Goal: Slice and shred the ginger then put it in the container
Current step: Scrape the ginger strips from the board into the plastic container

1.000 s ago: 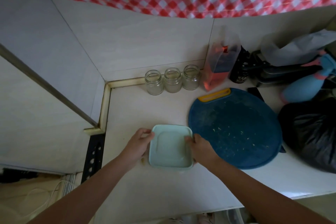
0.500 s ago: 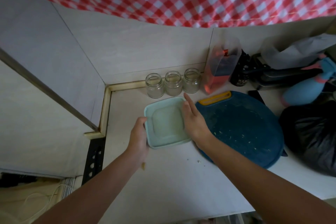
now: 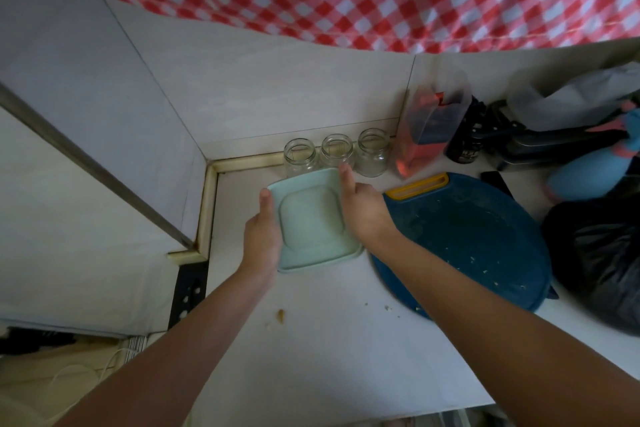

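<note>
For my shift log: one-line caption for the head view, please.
Left hand and right hand hold the pale green container beside the blue cutting board, before three glass jars.

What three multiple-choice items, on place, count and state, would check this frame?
1. The blue cutting board lies on which side of the mint-green container? A left; B right; C beneath.
2. Glass jars behind the container: A two; B three; C five.
3. The container is: A untouched; B held by one hand; C held by both hands.
Answers: 1 B, the board shows beyond the right hand. 2 B, three stand in a row. 3 C, left hand and right hand grip its opposite edges.
</note>
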